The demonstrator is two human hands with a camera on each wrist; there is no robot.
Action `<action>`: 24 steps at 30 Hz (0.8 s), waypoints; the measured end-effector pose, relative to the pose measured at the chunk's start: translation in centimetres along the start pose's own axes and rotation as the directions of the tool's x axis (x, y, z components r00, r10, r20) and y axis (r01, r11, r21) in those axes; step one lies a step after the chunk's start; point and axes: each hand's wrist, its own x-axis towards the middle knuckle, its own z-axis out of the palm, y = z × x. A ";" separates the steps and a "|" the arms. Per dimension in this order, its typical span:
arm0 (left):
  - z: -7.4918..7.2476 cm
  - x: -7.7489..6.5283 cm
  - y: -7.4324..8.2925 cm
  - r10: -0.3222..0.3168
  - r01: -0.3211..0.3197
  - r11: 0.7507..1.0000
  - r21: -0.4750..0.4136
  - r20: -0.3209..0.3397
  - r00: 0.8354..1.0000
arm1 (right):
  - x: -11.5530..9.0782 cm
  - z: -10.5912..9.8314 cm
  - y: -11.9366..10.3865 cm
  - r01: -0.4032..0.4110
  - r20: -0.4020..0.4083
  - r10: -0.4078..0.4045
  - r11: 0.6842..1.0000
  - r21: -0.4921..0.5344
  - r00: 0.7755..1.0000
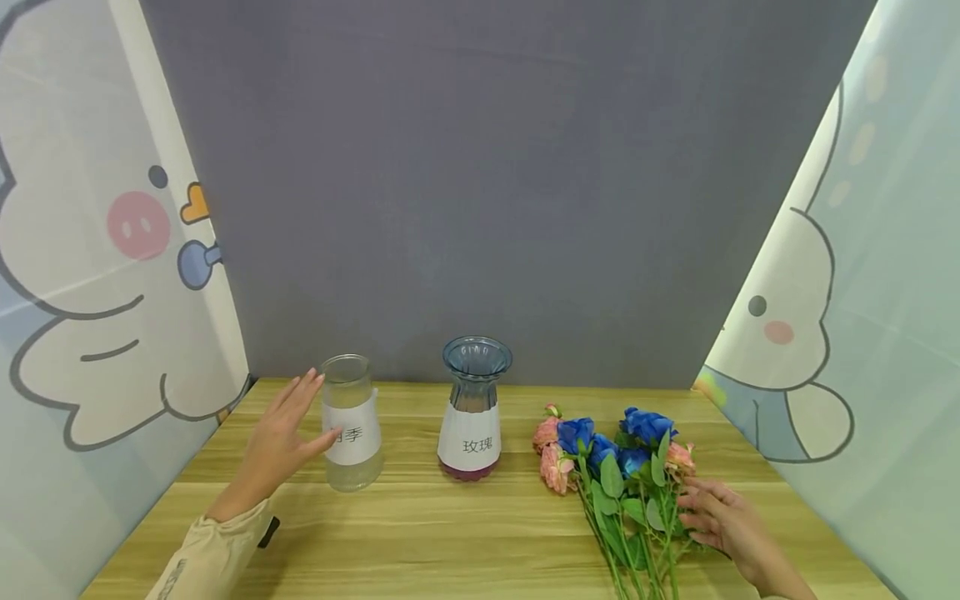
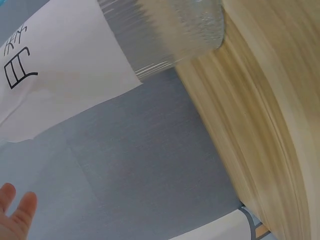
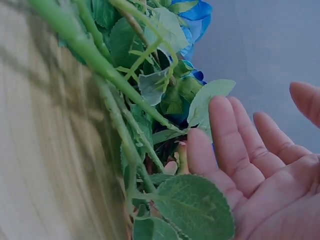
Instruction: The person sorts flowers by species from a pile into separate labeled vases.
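My left hand (image 1: 281,433) is beside the clear glass vase (image 1: 352,477), its fingers extended and its thumb overlapping the white paper label. In the left wrist view the same vase (image 2: 170,35) fills the top, and two fingertips (image 2: 25,207) show at the lower left, apart from it. At the right, my right hand (image 1: 723,525) is at the edge of a bunch of artificial flowers (image 1: 630,467), blue and pink with green stems. The right wrist view shows the hand (image 3: 270,170) with palm visible and fingers relaxed, fingertips right at the leaves (image 3: 192,205).
A blue-tinted glass vase (image 1: 477,358) with a white label and a purple-pink base stands mid-table. Behind the wooden table (image 1: 420,550) rises a grey panel (image 1: 480,183). Curtains with cartoon animals hang at the left (image 1: 75,358) and right (image 1: 892,333).
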 end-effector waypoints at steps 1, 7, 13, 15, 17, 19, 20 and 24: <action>0.1 0.1 0.0 0.006 -0.006 1.000 0.002 -0.004 1.000 | 0.0 -0.2 0.1 0.001 0.028 -0.001 1.000 0.030 1.000; 0.3 0.7 0.0 0.020 -0.020 1.000 -0.001 0.003 1.000 | 0.0 -1.2 0.7 0.032 0.224 -0.097 0.961 0.273 0.970; 0.5 0.6 0.0 0.027 -0.027 0.999 0.028 0.000 1.000 | 0.1 -2.0 1.2 -0.066 0.489 -0.220 0.862 0.503 0.844; 0.4 0.6 0.0 0.016 -0.016 0.999 0.033 0.009 1.000 | 0.1 -2.2 1.4 -0.123 0.528 -0.197 0.851 0.510 0.826; 0.4 0.5 0.0 0.007 -0.007 1.000 0.030 0.015 1.000 | 0.1 -2.3 1.6 -0.158 0.527 -0.142 0.861 0.483 0.838; 0.4 0.4 -0.1 -0.002 0.001 1.000 0.029 0.021 1.000 | 0.0 -2.5 1.8 -0.184 0.497 -0.064 0.883 0.433 0.865; 0.4 0.4 -0.1 -0.006 0.005 1.000 0.030 0.023 1.000 | -0.1 -2.6 1.8 -0.196 0.481 -0.024 0.895 0.401 0.877; 0.5 0.3 -0.3 -0.031 0.030 0.999 0.017 0.029 0.999 | -0.3 -2.9 2.2 -0.214 0.402 0.067 0.919 0.331 0.913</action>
